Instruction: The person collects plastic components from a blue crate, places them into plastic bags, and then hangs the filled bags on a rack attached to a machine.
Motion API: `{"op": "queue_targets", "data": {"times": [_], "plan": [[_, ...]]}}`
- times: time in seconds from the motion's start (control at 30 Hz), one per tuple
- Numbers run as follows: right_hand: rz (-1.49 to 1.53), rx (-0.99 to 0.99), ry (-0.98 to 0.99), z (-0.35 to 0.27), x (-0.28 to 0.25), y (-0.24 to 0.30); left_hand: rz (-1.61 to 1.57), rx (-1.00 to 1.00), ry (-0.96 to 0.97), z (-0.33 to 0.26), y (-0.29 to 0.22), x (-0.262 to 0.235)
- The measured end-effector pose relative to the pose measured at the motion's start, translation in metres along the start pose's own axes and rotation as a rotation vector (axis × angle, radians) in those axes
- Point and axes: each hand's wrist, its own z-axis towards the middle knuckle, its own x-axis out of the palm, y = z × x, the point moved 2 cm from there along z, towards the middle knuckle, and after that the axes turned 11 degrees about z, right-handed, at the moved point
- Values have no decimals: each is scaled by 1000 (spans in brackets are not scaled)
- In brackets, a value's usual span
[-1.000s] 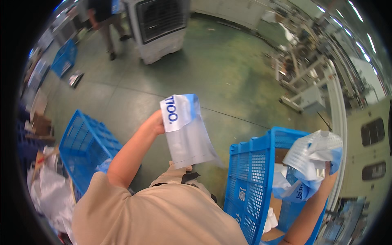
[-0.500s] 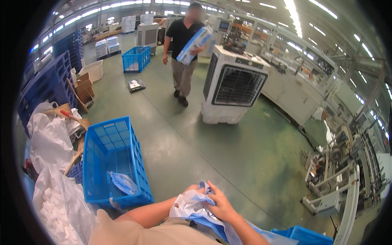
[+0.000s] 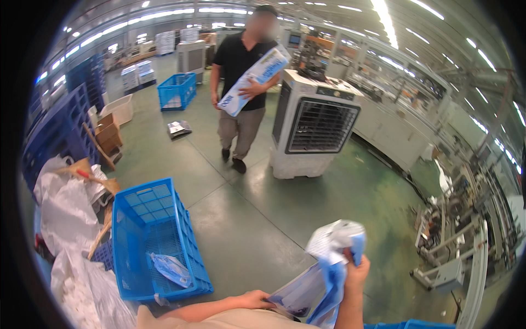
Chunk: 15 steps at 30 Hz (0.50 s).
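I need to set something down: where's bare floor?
Floor lies bare between the near-left crate and the cooler, and between the cooler and the right-hand machinery. It is crowded left of that crate, with white sacks.

A beige shirt leaves both hands bare.

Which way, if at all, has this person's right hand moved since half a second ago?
Yes, rightward: judged against the near blue crate on the left, the right hand is now farther away.
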Motion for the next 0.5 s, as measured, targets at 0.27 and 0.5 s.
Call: {"op": "queue_targets", "data": {"times": [0.27,0.5], "plan": [[164,-4,-353,33,-125,-31,-570,-201,-304,7,21,-17],[-171,-14,-344,59,-160,-57,-1204,-94,-284,22,6,-73]]}}
